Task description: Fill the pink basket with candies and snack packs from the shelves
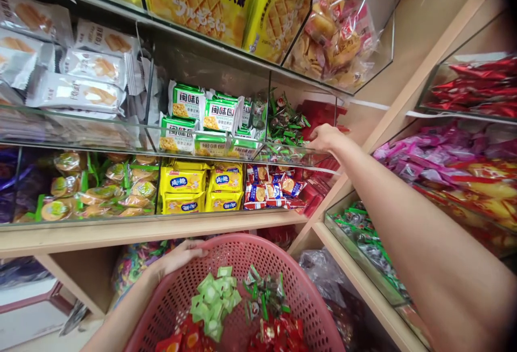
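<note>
My left hand (181,257) is closed over the left rim of a pink perforated plastic basket (238,244). Inside the basket lie pale green wrapped sweets (214,301), dark sweets in green-edged clear wrappers (264,293), and red-wrapped sweets (278,333). Up on the shelf, my right hand (325,138) reaches over the front of a glass compartment holding small green-and-dark wrapped candies (283,120). Its fingers are bent together beside these candies; whatever lies between the fingertips is hidden.
Glass-fronted shelves hold green-and-white snack packs (220,112), yellow packs (183,182), white cake packs (92,67) and yellow waffle bags (202,2). A wooden upright (388,126) divides them from the right-hand bins, where pink-wrapped sweets (436,153) lie. The shelf's wooden edge (121,236) runs above the basket.
</note>
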The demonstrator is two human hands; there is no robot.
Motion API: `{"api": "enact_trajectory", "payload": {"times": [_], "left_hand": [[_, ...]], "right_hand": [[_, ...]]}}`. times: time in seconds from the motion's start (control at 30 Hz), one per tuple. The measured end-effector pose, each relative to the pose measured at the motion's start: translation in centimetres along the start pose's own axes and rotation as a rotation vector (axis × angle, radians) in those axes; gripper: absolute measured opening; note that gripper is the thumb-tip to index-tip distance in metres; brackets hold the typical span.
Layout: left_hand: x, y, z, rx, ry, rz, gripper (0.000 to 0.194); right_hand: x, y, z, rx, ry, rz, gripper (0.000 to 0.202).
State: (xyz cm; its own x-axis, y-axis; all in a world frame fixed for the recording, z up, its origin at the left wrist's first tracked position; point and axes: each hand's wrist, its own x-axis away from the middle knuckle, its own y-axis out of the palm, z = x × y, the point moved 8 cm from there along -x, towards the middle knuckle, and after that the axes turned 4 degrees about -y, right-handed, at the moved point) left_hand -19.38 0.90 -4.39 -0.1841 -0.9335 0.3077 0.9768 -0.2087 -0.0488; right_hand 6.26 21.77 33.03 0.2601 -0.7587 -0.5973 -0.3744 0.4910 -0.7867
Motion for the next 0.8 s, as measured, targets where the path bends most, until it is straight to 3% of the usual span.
{"api": "enact_trajectory", "payload": {"times": [0.1,0.23,0.33,0.4,0.47,0.57,0.67,0.8], "left_hand": [[0.1,0.3,0.2,0.013,-0.032,-0.006,0.040],[0.0,0.3,0.0,0.011,-0.048,-0.006,0.042],[0.0,0.2,-0.3,0.009,-0.056,-0.001,0.040],[0.0,0.2,-0.3,0.008,-0.051,-0.006,0.039],[-0.1,0.3,-0.4,-0.007,-0.046,-0.010,0.040],[-0.4,0.2,-0.7,-0.006,-0.054,-0.014,0.042],[-0.6,0.2,-1.1,0.045,-0.043,-0.028,0.040],[-0.4,0.1,-1.3,0.085,-0.033,-0.034,0.039]], "right_hand": [[2.2,-1.8,0.7,-0.114,0.143,0.078,0.028],[7.3,-5.6,-0.6,-0.600,0.073,0.325,0.042],[13.8,-5.8,-2.8,-0.702,-0.058,0.312,0.044],[18.7,-2.7,-4.3,-0.679,-0.111,0.084,0.042],[23.7,2.4,-5.0,-0.647,-0.093,-0.200,0.040],[29.2,9.4,-5.3,-0.506,-0.147,-0.507,0.036],[31.7,13.8,-5.5,-0.321,-0.254,-0.700,0.029],[32.0,15.4,-5.9,-0.117,-0.335,-0.755,0.021]]}}
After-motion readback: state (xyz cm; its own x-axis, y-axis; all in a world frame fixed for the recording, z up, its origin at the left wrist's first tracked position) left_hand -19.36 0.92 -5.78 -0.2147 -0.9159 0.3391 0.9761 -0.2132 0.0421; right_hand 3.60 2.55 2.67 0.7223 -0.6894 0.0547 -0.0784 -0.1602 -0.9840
